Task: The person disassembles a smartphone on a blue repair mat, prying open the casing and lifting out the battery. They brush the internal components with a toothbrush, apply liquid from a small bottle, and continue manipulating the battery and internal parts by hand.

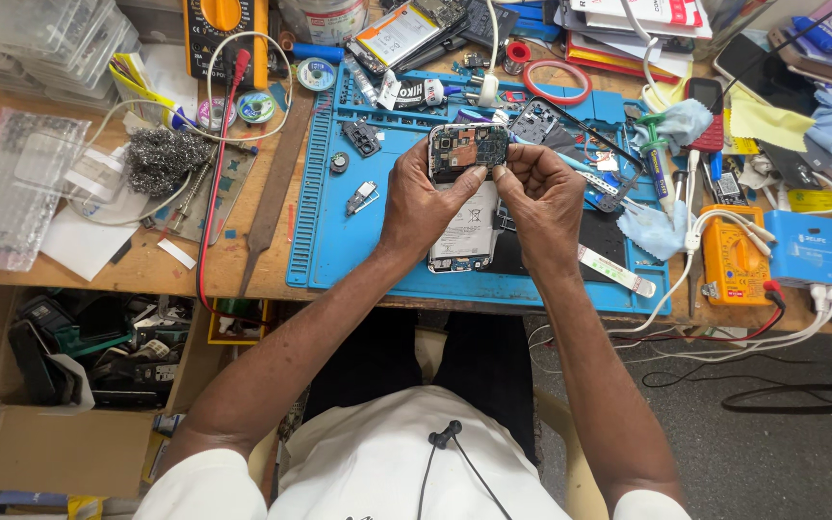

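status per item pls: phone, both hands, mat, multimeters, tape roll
opened phone: back cover off, board and battery exposed, held above the mat
left hand: gripping the phone's left side
right hand: pinching at its top edge
blue mat: flat, littered with parts
orange multimeter: lying flat, leads attached
red tape roll: lying flat

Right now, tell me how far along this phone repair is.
Done: the opened smartphone has its back off, circuit board and battery exposed, and small removed parts lie on the blue repair mat. In hand: the left hand grips the phone while the right hand pinches at its upper edge. Left: the phone remains open, uncovered.
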`<state>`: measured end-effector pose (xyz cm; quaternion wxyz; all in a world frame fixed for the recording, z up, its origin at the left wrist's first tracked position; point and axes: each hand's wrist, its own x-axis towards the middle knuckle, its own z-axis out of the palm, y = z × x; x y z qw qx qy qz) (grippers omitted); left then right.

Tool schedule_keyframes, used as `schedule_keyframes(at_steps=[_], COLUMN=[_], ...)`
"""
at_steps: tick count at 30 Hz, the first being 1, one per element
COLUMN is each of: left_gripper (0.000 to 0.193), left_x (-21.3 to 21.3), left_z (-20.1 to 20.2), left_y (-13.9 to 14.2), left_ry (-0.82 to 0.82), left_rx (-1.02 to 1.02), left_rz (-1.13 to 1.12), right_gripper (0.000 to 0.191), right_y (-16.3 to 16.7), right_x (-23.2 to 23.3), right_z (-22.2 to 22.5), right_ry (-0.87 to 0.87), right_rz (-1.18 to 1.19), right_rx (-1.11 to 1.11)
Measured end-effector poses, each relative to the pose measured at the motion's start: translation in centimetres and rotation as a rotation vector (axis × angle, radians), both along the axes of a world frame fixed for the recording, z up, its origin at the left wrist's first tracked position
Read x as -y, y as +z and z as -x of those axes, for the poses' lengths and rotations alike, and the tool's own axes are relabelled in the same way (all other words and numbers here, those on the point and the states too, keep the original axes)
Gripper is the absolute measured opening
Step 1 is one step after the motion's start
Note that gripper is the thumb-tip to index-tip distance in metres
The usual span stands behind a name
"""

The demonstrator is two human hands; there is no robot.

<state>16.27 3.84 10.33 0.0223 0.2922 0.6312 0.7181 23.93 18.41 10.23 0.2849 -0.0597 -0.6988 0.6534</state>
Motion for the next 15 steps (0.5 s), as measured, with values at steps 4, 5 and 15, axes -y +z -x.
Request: schedule_keyframes(at_steps=[4,5,15], left_gripper=[0.024,0.024,0.025], left_x=[-0.32,-0.41,-0.74], left_z=[0.13,0.15,0.12], left_y=[-0.13,-0.16,-0.23], left_ry=[0.017,0.016,0.018], left_rx=[0.012,0.014,-0.001], left_rz=[0.012,0.009,0.008], right_gripper=[0.019,0.019,0.019], right_y=[0.31,0.36,0.58], right_x=[0.03,0.03,0.23], right_z=[0.00,0.01,-0.17], right_ry=[0.011,0.017,-0.024], right_rz=[0.000,-0.001,-0.032], right_rx=[-0.013,-0.019,0.004])
